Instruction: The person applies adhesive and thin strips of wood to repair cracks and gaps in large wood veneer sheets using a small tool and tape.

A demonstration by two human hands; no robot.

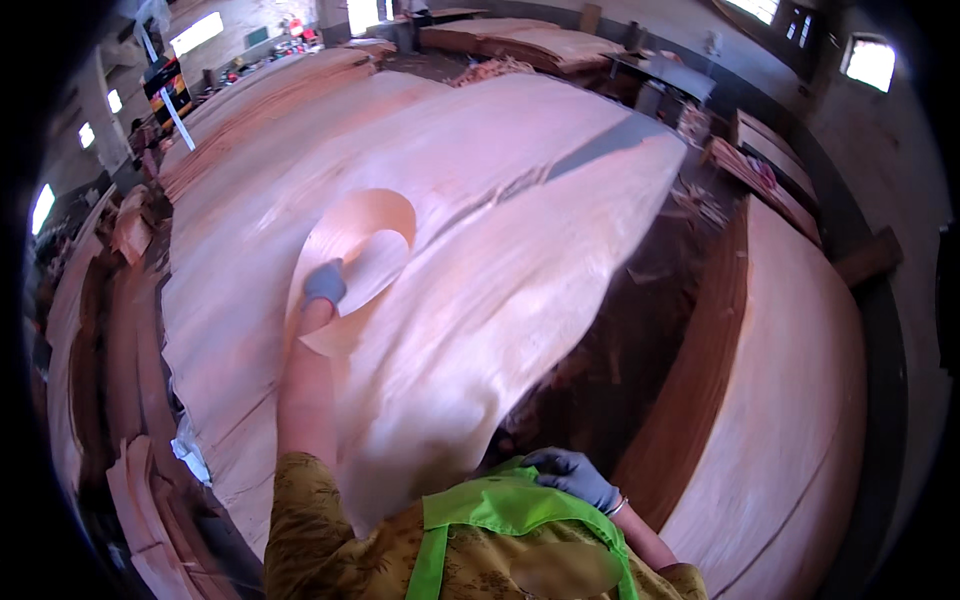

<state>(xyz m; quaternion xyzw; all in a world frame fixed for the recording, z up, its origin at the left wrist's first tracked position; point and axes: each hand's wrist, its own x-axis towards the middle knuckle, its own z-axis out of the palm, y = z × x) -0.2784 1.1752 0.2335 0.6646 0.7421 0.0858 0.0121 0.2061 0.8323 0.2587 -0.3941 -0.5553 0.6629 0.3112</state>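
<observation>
My left hand [325, 284], in a grey glove, reaches forward with its fingers closed on a thin strip of wood veneer [362, 212]. The strip rises in a wide curl, and its lower end bends round below the hand. Under it spreads a broad stack of pale veneer sheets [520, 310], with wavy top sheets and a long gap that shows a grey patch [615, 143]. My right hand [575, 475], also grey-gloved, lies against the green apron [490, 505] at my front, fingers stretched out and holding nothing I can see.
Another tall veneer stack [780, 400] stands at the right, across a dark floor strip [610, 360] with scraps. Loose veneer pieces [140, 510] lie at the left. Farther off are more stacks [530, 42] and a table [665, 75]. A striped dark object [168, 92] hangs at the upper left.
</observation>
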